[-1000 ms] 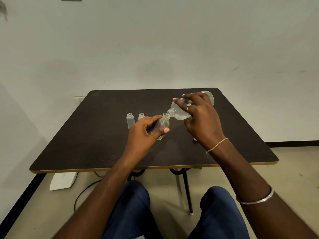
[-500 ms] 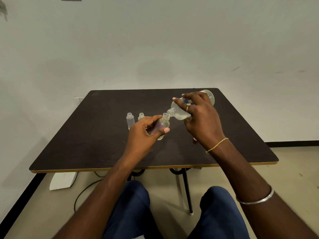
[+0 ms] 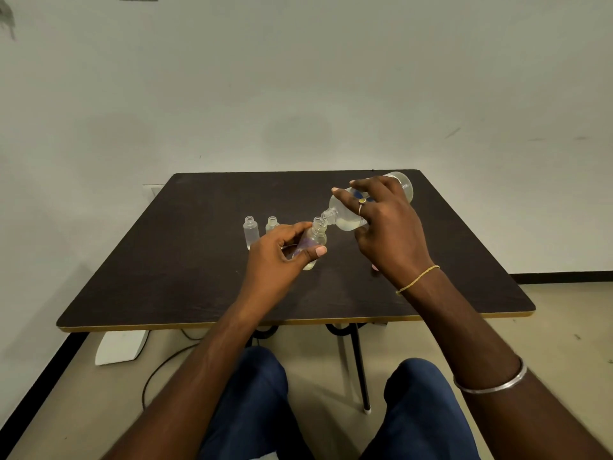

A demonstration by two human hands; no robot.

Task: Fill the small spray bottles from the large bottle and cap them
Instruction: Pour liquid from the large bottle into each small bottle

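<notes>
Dark table [image 3: 199,260] bears two small uncapped bottles [image 3: 251,229].

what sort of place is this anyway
Likely a bare indoor room used as a makeshift workstation, not a proper lab: a blank off-white wall, one dark table holding only a few small clear bottles, and a loose cable on the plain floor.

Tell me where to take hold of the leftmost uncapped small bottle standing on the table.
Probably round the straight body of the leftmost small bottle, below its neck, coming from its left or near side. It stands upright with the neck open, which should stay clear for pouring, and a second small bottle stands close on its right.
</notes>
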